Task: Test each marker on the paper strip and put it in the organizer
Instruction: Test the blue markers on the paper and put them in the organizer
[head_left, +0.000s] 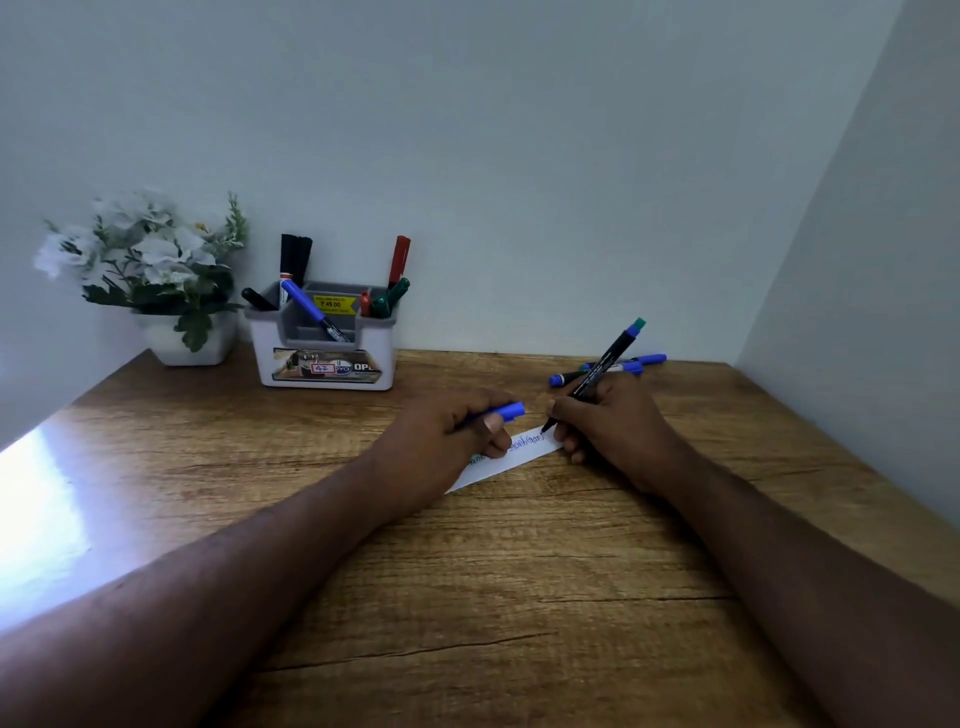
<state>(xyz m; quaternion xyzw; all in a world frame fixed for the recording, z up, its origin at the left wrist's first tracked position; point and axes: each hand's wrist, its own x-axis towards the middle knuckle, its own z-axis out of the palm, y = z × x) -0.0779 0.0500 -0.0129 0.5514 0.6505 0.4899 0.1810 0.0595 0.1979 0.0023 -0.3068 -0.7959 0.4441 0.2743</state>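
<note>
1. Two hands at work: right hand (613, 421) pinching marker (602, 366), tip touching paper strip (493, 462).
2. Left hand (457, 431) gripping blue cap (506, 411), resting on strip.
3. Organizer (324, 343) at 11 o'clock on worktop (519, 571).

A black marker (605, 366) with a green end stands tilted, tip touching the scribbled white paper strip (511, 457). Spare blue markers (631, 366) lie behind; the organizer (324, 338) holds several.

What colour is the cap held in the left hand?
Blue; the small marker cap pinched in the left hand shows in the head view.
</note>
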